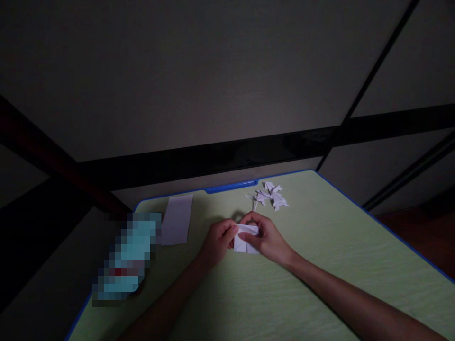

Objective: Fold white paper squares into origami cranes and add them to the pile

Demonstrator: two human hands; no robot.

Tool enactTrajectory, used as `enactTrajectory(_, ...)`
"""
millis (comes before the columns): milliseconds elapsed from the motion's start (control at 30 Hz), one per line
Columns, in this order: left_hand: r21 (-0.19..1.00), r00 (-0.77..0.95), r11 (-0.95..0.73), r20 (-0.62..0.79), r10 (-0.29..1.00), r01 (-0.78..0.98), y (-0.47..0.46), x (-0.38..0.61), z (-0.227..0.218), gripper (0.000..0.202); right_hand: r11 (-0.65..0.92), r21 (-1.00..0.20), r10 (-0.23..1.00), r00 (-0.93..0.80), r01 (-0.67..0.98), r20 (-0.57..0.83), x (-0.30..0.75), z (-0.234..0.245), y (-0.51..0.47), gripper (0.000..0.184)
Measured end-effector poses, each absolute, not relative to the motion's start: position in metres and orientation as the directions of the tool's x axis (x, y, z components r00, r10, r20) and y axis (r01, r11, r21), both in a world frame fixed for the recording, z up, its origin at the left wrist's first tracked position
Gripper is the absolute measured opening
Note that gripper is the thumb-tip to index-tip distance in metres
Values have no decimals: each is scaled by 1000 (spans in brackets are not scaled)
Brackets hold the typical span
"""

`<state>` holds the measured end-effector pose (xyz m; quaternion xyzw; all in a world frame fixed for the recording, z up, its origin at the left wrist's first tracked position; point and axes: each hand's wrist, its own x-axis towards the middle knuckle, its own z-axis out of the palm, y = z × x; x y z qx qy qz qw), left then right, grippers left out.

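Observation:
Between my two hands is a small piece of folded white paper (245, 244), with crease lines across its face. My left hand (218, 239) pinches its left edge between thumb and fingers. On the other side, my right hand (262, 235) grips it, the thumb lying across the front and the fingers behind, partly hidden. Beyond my hands lie several folded white paper figures (279, 201), close together near the table's far edge. Thin white paper strips (255, 204) lie beside them.
A flat white paper sheet (177, 220) lies at the left on the pale green table (320, 227), which has a blue rim. Next to the sheet is a pixelated light-blue object (131, 255). Dark-banded panels (213, 94) stand behind the table.

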<state>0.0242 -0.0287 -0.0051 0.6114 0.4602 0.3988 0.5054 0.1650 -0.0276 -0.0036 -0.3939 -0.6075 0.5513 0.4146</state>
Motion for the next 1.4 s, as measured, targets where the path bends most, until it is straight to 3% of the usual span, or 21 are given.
enactTrajectory(133, 986, 264, -68, 25, 964, 155, -28, 23, -7, 29, 123, -992, 930, -350, 15, 110, 165, -6, -28, 19)
enactTrajectory(267, 988, 259, -63, 24, 966, 142, -27, 22, -8, 30, 229, -971, 932, -270, -72, 240, 166, -5, -27, 18)
enactTrajectory(433, 991, 176, -69, 49, 983, 114, -25, 22, -4, 23, 392, -918, 896, -252, 64, 365, 169, -2, -27, 4)
enactTrajectory(600, 991, 58, -85, 79, 995, 108, -25, 19, 2, 19, 372, -923, 885, -338, 102, 320, 169, -3, -25, 8)
enactTrajectory(867, 1000, 19, 18, -17, 1000, -20, -24, 16, -4, 17, 261, -965, 885, -405, 22, 230, 168, -7, -27, 18)
enactTrajectory(1200, 998, 34, -29, 28, 999, 57, -28, 19, 2, 19, 214, -975, 862, -457, -62, 219, 169, -3, -28, 13)
enactTrajectory(1400, 987, 61, -48, 39, 997, 153, -29, 22, 0, 21, 313, -949, 872, -387, -28, 299, 168, -4, -24, 9)
